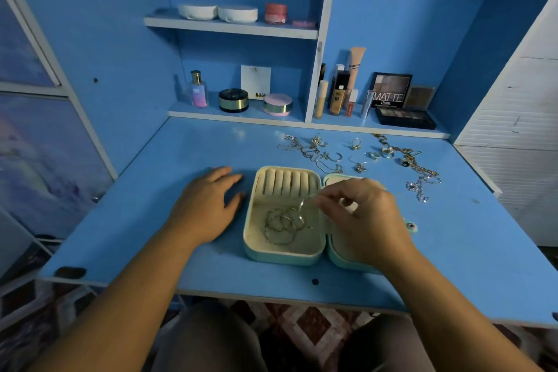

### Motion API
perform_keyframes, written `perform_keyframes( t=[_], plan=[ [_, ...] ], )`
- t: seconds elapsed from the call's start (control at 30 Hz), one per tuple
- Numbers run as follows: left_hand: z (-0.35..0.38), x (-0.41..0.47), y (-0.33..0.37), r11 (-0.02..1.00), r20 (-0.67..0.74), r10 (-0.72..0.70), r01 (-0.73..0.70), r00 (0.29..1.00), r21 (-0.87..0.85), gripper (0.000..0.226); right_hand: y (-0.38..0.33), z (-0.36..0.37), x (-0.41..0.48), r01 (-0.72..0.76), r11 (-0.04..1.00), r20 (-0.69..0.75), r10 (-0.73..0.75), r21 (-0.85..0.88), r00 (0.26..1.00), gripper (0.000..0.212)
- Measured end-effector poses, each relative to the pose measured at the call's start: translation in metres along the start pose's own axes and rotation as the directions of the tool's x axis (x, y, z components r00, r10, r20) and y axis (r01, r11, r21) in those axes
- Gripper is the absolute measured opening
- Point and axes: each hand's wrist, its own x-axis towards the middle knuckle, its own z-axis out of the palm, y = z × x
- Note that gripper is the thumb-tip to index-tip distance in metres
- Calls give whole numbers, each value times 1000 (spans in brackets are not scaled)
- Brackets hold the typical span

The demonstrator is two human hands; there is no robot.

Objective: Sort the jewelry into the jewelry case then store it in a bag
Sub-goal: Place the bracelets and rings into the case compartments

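Note:
An open mint-green jewelry case (256, 254) with a cream lining lies in the middle of the blue desk. Its left half has ring rolls (287, 183) at the back and several silver bangles (282, 225) in the front tray. My right hand (367, 220) hovers over the case's hinge and pinches a thin silver bangle (303, 205) above that tray. My left hand (208, 205) rests flat on the desk just left of the case. Loose chains (311, 151), rings (373, 155) and necklaces (419, 172) lie scattered behind and to the right of the case.
Shelves at the back of the desk (151, 220) hold a perfume bottle (198, 90), compacts (234, 100), tubes and eyeshadow palettes (404, 118). An upper shelf carries white round boxes (217, 12). White drawers (519, 130) stand at the right. My knees show under the desk's front edge.

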Motion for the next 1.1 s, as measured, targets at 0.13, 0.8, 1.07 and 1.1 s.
perform_keyframes(
  t=[0.13,0.8,1.07,1.1],
  plan=[
    [-1,-1,1,1000,6,0,0,1000,26,47,-8,11,4,94,985,101,-80,-146,992,10],
    [2,3,-6,999,4,-20,20,1000,-51,46,34,-14,71,-166,958,147,204,-234,968,9],
    [2,5,-6,998,-25,-20,19,999,-56,44,79,-11,124,-233,862,312,397,-451,863,45],
    [2,5,-5,998,-27,-22,20,999,-57,44,78,-8,126,-233,854,319,407,-466,856,47]
  ],
)
